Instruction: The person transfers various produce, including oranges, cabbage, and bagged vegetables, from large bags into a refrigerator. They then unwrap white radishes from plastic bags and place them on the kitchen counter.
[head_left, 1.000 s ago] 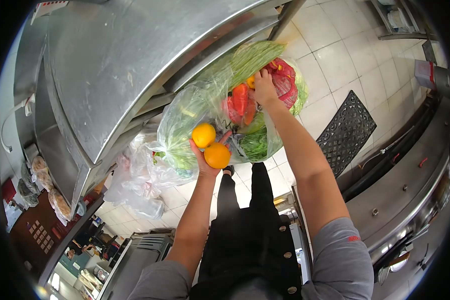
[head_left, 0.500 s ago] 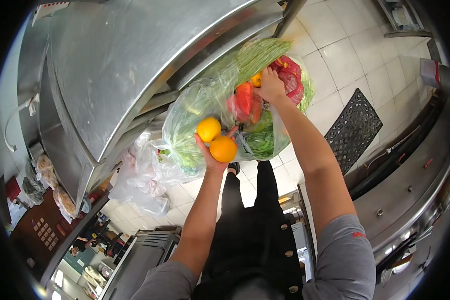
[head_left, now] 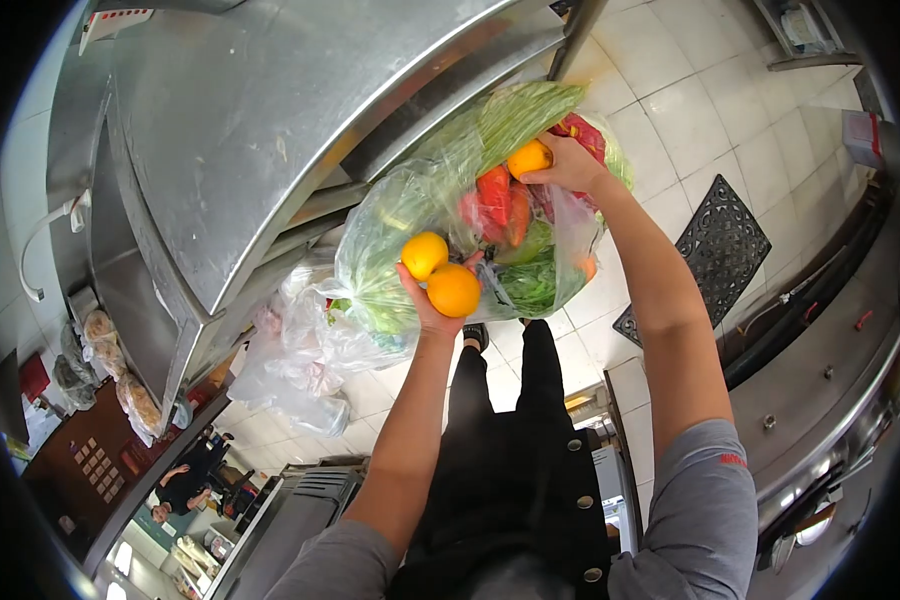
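Here, left hand [head_left: 438,318] cupped half-curled under two oranges [head_left: 453,291]; right hand [head_left: 572,163] gripping third orange [head_left: 528,158] at fingertips.

2 oranges [head_left: 454,291] hide much of the left hand [head_left: 428,312], the right hand [head_left: 568,163] some red netting [head_left: 582,130].

Over the feed, I'm watching a yellowish orange [head_left: 423,256] and a deeper-coloured orange [head_left: 454,291] touching each other, both sitting whole and round in my left hand [head_left: 442,318]. I'm gripping a third orange [head_left: 527,159] in my right hand [head_left: 572,166], its skin showing a dark spot, while the clear plastic bag [head_left: 365,268] is bulging with vegetables near the pair.
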Demonstrator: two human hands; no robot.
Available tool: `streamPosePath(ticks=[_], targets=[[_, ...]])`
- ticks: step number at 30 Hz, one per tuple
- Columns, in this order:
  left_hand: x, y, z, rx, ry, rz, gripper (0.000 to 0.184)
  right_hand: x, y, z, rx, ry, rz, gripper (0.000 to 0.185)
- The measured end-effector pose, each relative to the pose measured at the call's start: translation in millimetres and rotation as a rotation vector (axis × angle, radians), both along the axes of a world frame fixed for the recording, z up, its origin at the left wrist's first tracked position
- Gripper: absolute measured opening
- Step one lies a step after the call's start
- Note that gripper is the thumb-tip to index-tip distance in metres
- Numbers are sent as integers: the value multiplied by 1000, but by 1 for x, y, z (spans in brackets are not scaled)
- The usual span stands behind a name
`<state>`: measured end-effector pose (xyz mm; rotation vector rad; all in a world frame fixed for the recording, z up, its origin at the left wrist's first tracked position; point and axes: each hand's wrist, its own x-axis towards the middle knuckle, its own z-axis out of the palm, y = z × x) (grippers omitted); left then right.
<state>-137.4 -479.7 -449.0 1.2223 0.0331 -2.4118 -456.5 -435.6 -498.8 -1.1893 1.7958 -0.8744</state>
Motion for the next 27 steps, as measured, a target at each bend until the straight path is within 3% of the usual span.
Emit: streamPosePath(ticks=[3, 6, 8, 10, 12, 16, 17, 20, 22, 27], targets=[[0, 0, 1, -6, -26, -28, 88, 3, 13, 9, 146, -79, 33, 67], [-1, 1, 1, -44, -50, -48, 89, 30, 49, 20, 110, 67, -108, 68], [3, 3, 10, -24, -53, -79, 87, 55, 82, 35, 72, -167, -354, 69], [12, 6, 20, -18, 15, -126, 86, 93, 118, 62, -1, -842, -672, 60], [23, 9, 38, 93, 148, -210, 83, 131, 147, 93, -293, -1238, -943, 54], [38, 17, 84, 144, 272, -492, 80, 186, 219, 161, -462, -1551, -990, 65], [40, 20, 94, 154, 276, -551, 84, 201, 231, 189, -526, -1561, -1086, 65], [51, 26, 107, 129, 230, -791, 88, 250, 280, 252, -809, -1570, -1013, 70], [45, 40, 155, 225, 304, -899, 87, 292, 302, 295, -965, -1398, -1113, 71], [41, 56, 188, 105, 486, -1372, 91, 401, 355, 366, -1221, -941, -1249, 65]])
